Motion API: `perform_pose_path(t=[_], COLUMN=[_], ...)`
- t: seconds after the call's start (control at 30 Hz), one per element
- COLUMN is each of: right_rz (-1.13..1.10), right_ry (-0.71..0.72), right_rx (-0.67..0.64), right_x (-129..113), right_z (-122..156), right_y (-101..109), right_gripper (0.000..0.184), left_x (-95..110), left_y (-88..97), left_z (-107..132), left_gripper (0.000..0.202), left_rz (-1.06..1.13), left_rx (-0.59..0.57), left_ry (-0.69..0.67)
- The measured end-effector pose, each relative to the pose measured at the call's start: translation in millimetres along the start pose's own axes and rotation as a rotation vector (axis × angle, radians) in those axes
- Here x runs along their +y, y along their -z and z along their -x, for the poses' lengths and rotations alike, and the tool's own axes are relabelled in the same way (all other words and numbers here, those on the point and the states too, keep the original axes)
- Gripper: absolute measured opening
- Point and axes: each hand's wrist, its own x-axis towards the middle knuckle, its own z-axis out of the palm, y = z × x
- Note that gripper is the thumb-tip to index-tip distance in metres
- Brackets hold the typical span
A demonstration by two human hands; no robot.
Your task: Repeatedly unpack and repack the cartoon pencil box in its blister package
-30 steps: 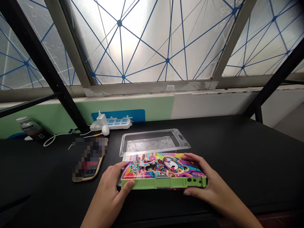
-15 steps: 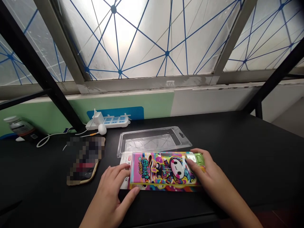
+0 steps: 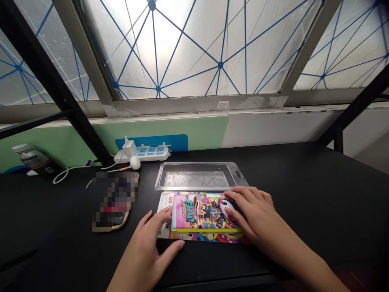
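Right hand (image 3: 253,211) spread flat, pinning case (image 3: 194,215) to card (image 3: 164,219); left hand (image 3: 146,247) open, steadying card edge, tray (image 3: 196,176) beyond both

Right hand (image 3: 255,213) on phone case (image 3: 194,215), left hand (image 3: 146,247) beside.

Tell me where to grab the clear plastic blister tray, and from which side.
Best pinch the clear plastic blister tray by the flat flange at its right end, coming from the right: that end lies free on the black table, while its near rim sits right beside the printed case under the right hand.
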Motion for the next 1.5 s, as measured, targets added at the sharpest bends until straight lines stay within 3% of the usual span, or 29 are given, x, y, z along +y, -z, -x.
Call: perform_pose_path(t=[0.17, 0.4, 0.83, 0.97, 1.03, 1.1, 1.2, 1.3, 1.4, 1.43, 1.5], right_rz=[-0.070, -0.043, -0.100, -0.112, -0.148, -0.186, -0.245, -0.316, -0.387, -0.419, -0.481], right_ry=[0.060, 0.029, 0.112, 0.195, 0.267, 0.341, 0.361, 0.194, -0.058, -0.125, -0.204], right_rx=[-0.164, -0.111, 0.220, 0.385, 0.396, 0.311, 0.047, -0.172, -0.332, -0.371, -0.391], right_x=[-28.2, -41.6, -41.5, -49.9, -53.7, -51.9, -31.2, 6.8, 41.2, 48.3, 54.5], right_z=[-30.8, -42.5, -44.5, -28.8, -16.9, -4.4, 12.9, 26.6, 36.2, 38.2, 40.9], right_y=[-0.8, -17.7, -14.4, -1.5, 11.4, 28.0, 51.2, 57.8, 45.6, 39.8, 29.4], right_gripper=[0.028, 0.025, 0.020, 0.017, 0.013, 0.013, 0.020, 0.042, 0.094, 0.104, 0.101], left_x=[3.7, -0.6, 6.5, 8.8, 8.8, 8.4, 8.5, 9.5, 9.5, 9.2, 8.0], left_y=[2.2, 4.6, 7.2, 13.9, 16.9, 18.5, 19.0, 18.9, 17.5, 16.6, 14.3], left_z=[-0.8, -0.7, 0.2, 4.3, 5.5, 5.4, 3.4, 1.7, 1.5, 1.6, 2.1], left_gripper=[0.072, 0.078, 0.072, 0.051, 0.049, 0.054, 0.053, 0.051, 0.051, 0.053, 0.055], left_rz=[0.072, 0.106, 0.280, 0.312, 0.326, 0.325, 0.276, 0.220, 0.163, 0.142, 0.113], left_rx=[-0.001, -0.012, -0.055, -0.044, -0.041, -0.038, -0.054, -0.081, -0.086, -0.083, -0.069], left_ry=[0.039, 0.011, 0.187, 0.252, 0.264, 0.290, 0.334, 0.336, 0.304, 0.287, 0.256])
